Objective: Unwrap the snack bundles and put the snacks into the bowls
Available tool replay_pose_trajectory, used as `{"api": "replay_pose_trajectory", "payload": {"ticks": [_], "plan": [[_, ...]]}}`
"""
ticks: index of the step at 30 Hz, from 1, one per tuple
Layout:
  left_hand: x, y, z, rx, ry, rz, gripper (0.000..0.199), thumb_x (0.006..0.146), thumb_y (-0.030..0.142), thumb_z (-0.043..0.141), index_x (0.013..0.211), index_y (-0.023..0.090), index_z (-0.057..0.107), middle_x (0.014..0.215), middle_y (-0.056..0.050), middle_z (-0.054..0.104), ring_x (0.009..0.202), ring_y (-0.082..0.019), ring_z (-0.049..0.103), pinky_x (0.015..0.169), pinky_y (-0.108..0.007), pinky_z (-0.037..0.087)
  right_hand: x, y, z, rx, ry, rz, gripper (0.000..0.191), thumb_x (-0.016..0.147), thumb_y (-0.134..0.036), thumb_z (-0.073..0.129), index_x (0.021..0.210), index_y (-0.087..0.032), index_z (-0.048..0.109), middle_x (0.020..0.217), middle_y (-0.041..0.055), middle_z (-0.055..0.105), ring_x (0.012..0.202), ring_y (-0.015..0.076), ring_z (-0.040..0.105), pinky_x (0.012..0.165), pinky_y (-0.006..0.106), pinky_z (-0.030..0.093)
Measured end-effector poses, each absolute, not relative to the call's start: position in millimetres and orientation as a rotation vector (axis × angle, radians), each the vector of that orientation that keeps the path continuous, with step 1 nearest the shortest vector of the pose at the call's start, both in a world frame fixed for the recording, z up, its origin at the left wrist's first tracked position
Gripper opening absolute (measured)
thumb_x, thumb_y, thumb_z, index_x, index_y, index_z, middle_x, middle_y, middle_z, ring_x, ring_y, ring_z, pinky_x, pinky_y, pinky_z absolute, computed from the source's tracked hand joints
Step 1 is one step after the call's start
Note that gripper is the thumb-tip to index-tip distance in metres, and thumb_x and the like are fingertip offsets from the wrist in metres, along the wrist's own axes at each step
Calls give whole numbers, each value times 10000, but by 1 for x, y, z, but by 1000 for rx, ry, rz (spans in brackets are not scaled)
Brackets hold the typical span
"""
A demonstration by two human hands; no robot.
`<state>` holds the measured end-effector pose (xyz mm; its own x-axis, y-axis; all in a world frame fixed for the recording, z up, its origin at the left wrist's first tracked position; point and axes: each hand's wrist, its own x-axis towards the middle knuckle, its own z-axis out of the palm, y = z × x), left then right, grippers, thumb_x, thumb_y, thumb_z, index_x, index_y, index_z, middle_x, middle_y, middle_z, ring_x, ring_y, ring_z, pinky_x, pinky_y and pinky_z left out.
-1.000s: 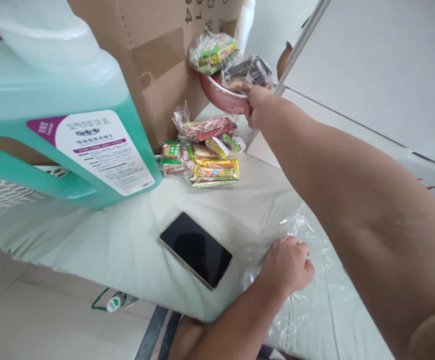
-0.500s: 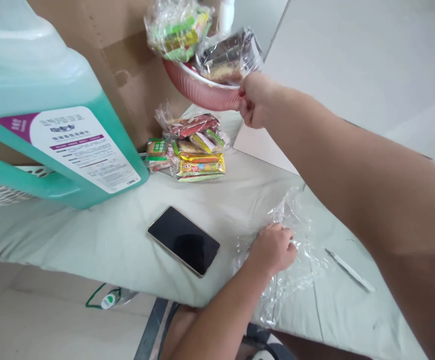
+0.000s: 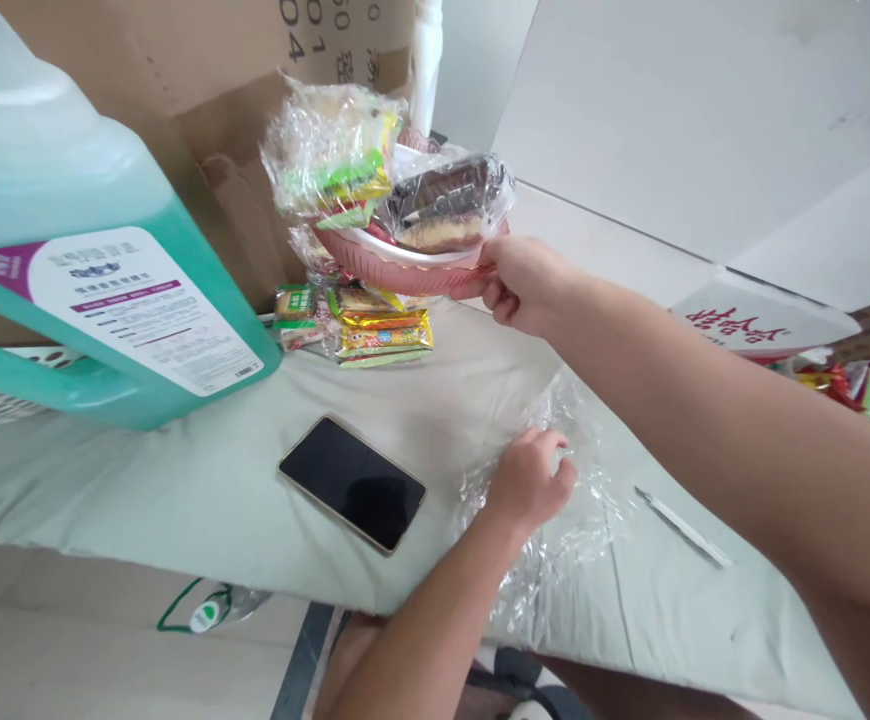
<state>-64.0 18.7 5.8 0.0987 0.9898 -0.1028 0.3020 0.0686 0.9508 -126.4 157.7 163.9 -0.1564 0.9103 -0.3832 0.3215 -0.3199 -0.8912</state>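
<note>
My right hand [image 3: 521, 285] is closed on the rim of a pink basket [image 3: 405, 265] with a white inner edge, at the back of the table. In the basket lie a clear-wrapped dark and pale pastry [image 3: 446, 205] and a bulky plastic-wrapped snack pack [image 3: 337, 150] with green and yellow on it. Below and partly behind the basket, several small packaged snacks [image 3: 382, 335] sit on the cloth. My left hand [image 3: 531, 480] rests over crumpled clear plastic film [image 3: 544, 570], its thumb apart from its loosely bent fingers.
Left stands a large jug of green liquid [image 3: 105, 300] before a cardboard box [image 3: 202, 110]. A black phone [image 3: 352, 485] lies mid-table, and a thin white strip [image 3: 682, 525] lies at the right. Behind the basket is a white bottle [image 3: 426, 70]. More colourful packets [image 3: 847, 385] show far right.
My right hand has brought the basket lower, so it now covers part of the loose snacks. My left hand's thumb and fingers have spread apart over the film. The view has shifted slightly.
</note>
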Motion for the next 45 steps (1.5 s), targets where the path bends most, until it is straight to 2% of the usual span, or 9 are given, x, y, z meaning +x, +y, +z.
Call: {"api": "replay_pose_trajectory", "payload": {"ticks": [3, 8, 14, 26, 30, 37, 41, 43, 45], "plan": [[-67, 24, 7, 1165, 1383, 1080, 289, 893, 195, 565, 1157, 200, 683, 1251, -65, 727, 1220, -208, 657, 1104, -336, 495, -104, 150, 158, -1586, -1422, 1486, 109, 771, -176, 629, 709, -216, 549, 585, 8, 591, 412, 57, 301, 419, 218, 201], [-68, 35, 8, 787, 1374, 1168, 253, 884, 186, 597, 1134, 193, 635, 1250, -97, 723, 1197, -240, 673, 1073, -392, 504, -59, 133, 158, -1618, -1386, 1475, 102, 740, -139, 600, 659, -192, 569, 572, 47, 614, 424, 53, 269, 406, 202, 127], [-66, 45, 2, 621, 1369, 1289, 251, 922, 307, 555, 1154, 229, 608, 1286, -86, 698, 1215, -223, 662, 1055, -376, 507, 11, 113, 163, -1745, -1291, 1468, 142, 766, -86, 537, 663, -155, 607, 579, 84, 667, 418, 53, 290, 382, 182, 139], [-57, 60, -3, 383, 1345, 1485, 259, 815, 406, 579, 972, 209, 642, 970, -29, 672, 906, -149, 665, 842, -267, 494, 171, 77, 123, -1901, -1054, 1322, 100, 734, -111, 579, 715, -117, 677, 585, 112, 699, 410, 48, 324, 387, 169, 165], [-48, 61, 0, 541, 1368, 1498, 338, 801, 495, 608, 1001, 224, 641, 1114, -52, 676, 1076, -187, 661, 868, -273, 489, 199, 72, 96, -1903, -1052, 1312, 136, 738, -122, 563, 719, -115, 697, 588, 105, 707, 423, 59, 355, 391, 178, 172], [-34, 61, 1, 1003, 1228, 1336, 629, 813, 612, 644, 1351, 317, 506, 1443, -84, 550, 1284, -254, 599, 930, -337, 570, 212, 74, 60, -1864, -1052, 1443, 172, 755, -166, 569, 703, -113, 724, 659, 109, 732, 486, 79, 387, 423, 201, 226], [-30, 62, -3, 1204, 1301, 1304, 694, 778, 528, 740, 1386, 291, 503, 1449, -109, 543, 1272, -272, 604, 1043, -406, 543, 226, 71, 57, -2028, -1252, 1411, 313, 874, -359, 574, 982, -122, 748, 872, 126, 781, 567, 121, 512, 515, 243, 378], [-28, 62, -4, 1320, 1350, 1301, 682, 777, 464, 761, 1385, 285, 511, 1451, -115, 537, 1284, -282, 596, 1035, -418, 553, 236, 67, 56, -2107, -1490, 1035, 530, 858, -493, 623, 1253, -144, 674, 1062, 150, 770, 720, 204, 640, 678, 340, 518], [-27, 61, -6, 1478, 1389, 1303, 751, 755, 385, 803, 1430, 302, 485, 1495, -115, 501, 1343, -297, 559, 1057, -435, 549, 245, 64, 55, -1991, -1698, 502, 782, 792, -537, 697, 1464, -182, 517, 1340, 195, 659, 994, 312, 691, 877, 472, 562]]}}
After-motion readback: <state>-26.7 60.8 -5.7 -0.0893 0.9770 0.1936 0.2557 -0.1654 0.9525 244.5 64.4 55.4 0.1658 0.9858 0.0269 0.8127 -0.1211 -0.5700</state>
